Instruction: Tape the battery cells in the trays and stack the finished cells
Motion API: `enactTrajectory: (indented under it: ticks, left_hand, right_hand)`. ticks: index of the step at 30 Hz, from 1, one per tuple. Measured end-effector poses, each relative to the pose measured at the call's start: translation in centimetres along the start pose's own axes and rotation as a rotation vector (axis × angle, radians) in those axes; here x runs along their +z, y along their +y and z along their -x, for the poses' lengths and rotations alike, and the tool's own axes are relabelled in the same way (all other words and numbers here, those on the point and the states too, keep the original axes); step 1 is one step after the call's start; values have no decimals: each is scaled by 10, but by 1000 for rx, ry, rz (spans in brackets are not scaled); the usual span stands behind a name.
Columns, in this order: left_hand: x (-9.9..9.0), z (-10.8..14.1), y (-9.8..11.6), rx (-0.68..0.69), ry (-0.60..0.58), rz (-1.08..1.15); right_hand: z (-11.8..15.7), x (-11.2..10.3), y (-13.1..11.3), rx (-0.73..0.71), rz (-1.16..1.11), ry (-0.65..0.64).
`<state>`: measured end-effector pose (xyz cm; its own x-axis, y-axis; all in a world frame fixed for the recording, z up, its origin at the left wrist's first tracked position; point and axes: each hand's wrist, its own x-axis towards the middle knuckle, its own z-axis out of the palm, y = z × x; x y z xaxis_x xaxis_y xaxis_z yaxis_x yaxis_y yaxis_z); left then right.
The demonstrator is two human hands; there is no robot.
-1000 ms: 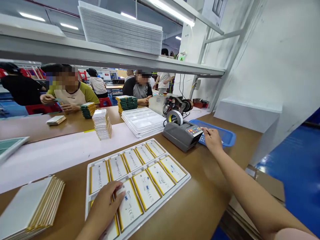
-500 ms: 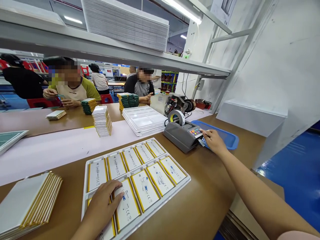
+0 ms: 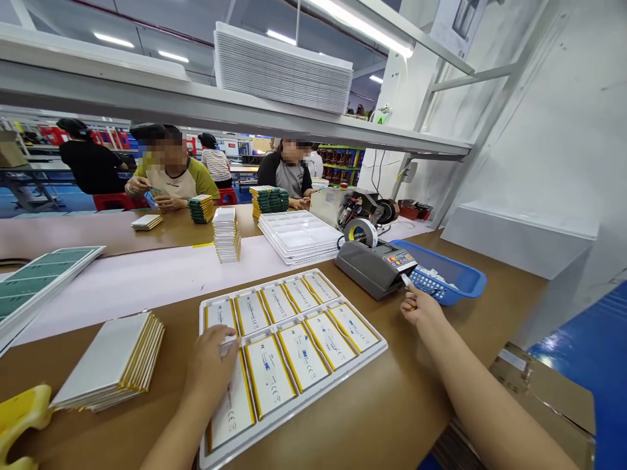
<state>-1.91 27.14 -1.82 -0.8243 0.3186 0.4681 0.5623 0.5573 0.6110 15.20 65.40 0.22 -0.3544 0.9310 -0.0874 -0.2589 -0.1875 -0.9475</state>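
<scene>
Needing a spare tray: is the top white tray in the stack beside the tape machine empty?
Empty: the top white tray shows only bare moulded compartments, with nothing lying in them.

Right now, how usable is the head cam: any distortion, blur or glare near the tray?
Head view: strong wide-angle bowing along the overhead shelf; white tray looks sharp, its labels partly legible; glare streaks on the blue floor.

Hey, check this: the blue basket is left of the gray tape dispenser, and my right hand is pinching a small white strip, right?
The blue basket is right of the gray tape dispenser, not left, in the head view. Your right hand does pinch a small white strip.
</scene>
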Motion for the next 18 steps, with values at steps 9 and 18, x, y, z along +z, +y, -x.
enactTrajectory:
  ticks: [9, 18]
  left_hand:
    - [-6, 5, -22, -286, 164, 229]
    - [-5, 8, -20, -302, 150, 227]
  right_hand:
    - [132, 91, 24, -521, 678, -945]
    - [222, 174, 75, -734, 1264, -1566]
